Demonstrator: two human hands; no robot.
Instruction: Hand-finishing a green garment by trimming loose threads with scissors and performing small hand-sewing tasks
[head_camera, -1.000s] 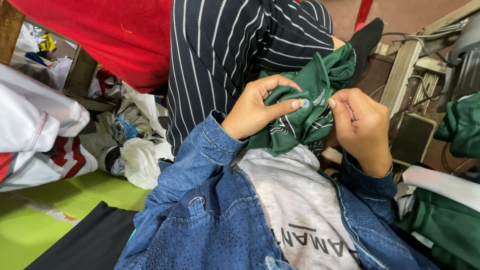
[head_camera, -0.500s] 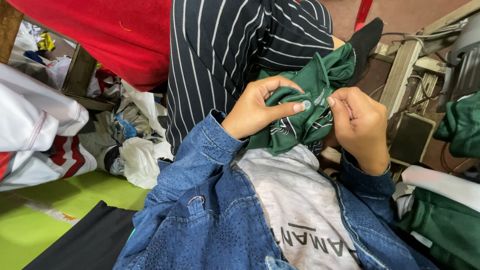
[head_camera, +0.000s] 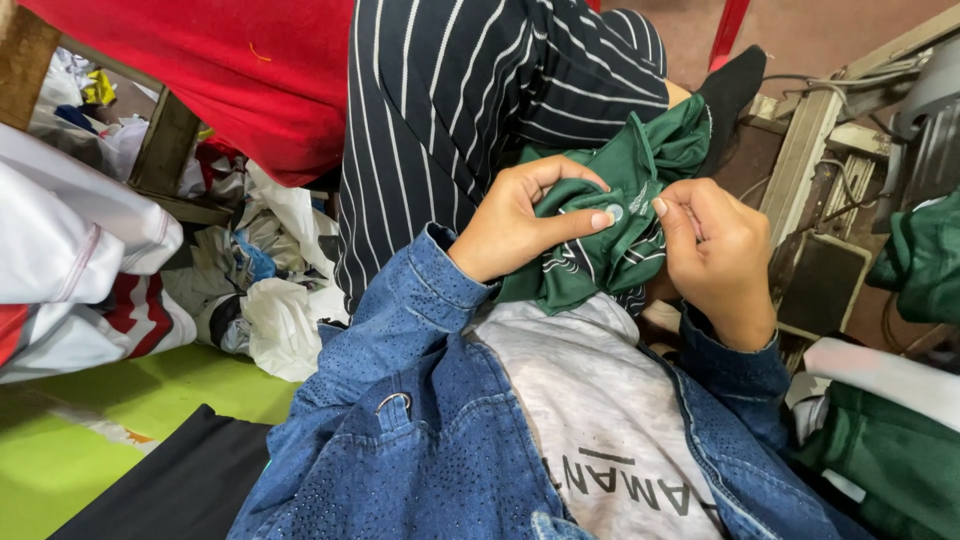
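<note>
both hands work close together on a bunched green garment with white markings, held up in front of the chest. the left hand is curled shut on the cloth, its thumb pressed flat along a fold and the fingers wrapped over the top. the right hand sits just beside it, thumb and forefinger pinched narrow on the fabric's edge, the other fingers folded in. the two thumbs nearly meet. beyond the hands lies dark striped cloth; further left of the left hand is a red fabric. below the wrists, denim jacket sleeves frame a grey shirt.
</note>
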